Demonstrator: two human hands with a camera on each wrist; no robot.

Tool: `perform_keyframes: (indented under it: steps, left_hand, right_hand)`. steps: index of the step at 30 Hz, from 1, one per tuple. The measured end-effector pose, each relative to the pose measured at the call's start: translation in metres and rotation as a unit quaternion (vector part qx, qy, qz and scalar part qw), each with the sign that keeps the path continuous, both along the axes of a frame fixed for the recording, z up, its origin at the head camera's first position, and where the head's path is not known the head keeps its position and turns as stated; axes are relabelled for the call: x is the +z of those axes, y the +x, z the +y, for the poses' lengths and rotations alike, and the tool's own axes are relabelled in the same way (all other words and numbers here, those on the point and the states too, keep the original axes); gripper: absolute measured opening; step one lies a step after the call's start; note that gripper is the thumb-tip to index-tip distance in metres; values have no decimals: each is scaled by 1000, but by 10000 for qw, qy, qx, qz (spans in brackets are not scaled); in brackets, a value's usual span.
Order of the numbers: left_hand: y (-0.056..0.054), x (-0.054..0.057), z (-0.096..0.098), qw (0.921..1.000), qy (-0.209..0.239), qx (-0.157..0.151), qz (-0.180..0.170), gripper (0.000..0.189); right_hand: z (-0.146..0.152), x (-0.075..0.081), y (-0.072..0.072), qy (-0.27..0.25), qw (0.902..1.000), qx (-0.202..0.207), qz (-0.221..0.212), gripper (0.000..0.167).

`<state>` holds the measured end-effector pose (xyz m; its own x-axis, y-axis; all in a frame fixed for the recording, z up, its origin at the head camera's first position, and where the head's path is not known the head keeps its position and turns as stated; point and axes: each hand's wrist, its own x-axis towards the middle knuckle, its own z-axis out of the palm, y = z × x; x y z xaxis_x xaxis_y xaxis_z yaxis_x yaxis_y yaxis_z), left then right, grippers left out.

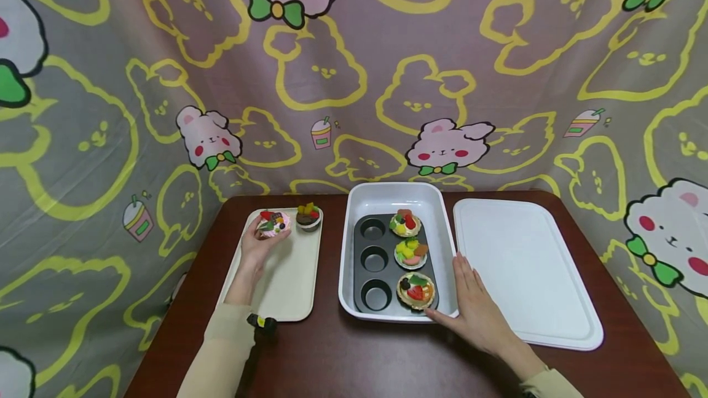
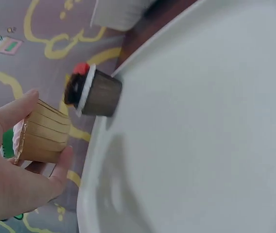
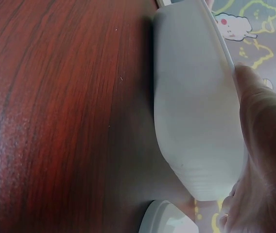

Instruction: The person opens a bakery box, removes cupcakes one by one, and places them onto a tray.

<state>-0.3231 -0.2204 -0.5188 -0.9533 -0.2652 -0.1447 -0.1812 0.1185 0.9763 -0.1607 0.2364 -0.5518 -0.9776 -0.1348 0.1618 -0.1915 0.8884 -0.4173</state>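
Note:
My left hand (image 1: 258,249) grips a cupcake (image 1: 274,224) with pink frosting and fruit on top. In the left wrist view its gold pleated wrapper (image 2: 45,131) shows between thumb and fingers, held above the cream tray (image 1: 287,296). A chocolate cupcake (image 1: 308,218) with fruit stands at that tray's far right corner. My right hand (image 1: 478,309) lies with straight fingers along the near right corner of a deep white bin (image 1: 398,194). Inside the bin sits a dark muffin pan (image 1: 374,239). Its right column holds three fruit-topped pastries, the nearest a tart (image 1: 416,292); the left column's three cups are bare.
To the right of the bin lies a flat white lid (image 1: 525,269). Everything rests on a dark reddish wood table (image 1: 343,361). A patterned cloth (image 1: 354,85) with cartoon animals hangs behind and at both sides.

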Motion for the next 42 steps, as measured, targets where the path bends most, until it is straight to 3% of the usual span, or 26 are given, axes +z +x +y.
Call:
perform_keyframes:
  steps: [6, 13, 16, 32, 42]
  left_hand:
    - [-20, -7, -3, 9988, 109, 368, 290, 85]
    - [-44, -15, -10, 9952, 557, 642, 487, 90]
    - [-50, -18, -11, 9942, 538, 752, 557, 89]
    - [-56, -35, -17, 9911, -420, 1184, 435, 86]
    - [-55, -39, -18, 9886, -998, 1061, 394, 86]
  right_hand:
    - [0, 1, -1, -16, 9999, -42, -145, 130]
    - [1, 3, -1, -17, 9999, -25, -137, 130]
    - [1, 2, -2, -47, 9999, -21, -118, 130]
    - [-1, 2, 1, -83, 10000, 10, -24, 130]
    - [-1, 0, 1, -202, 9996, -38, -170, 129]
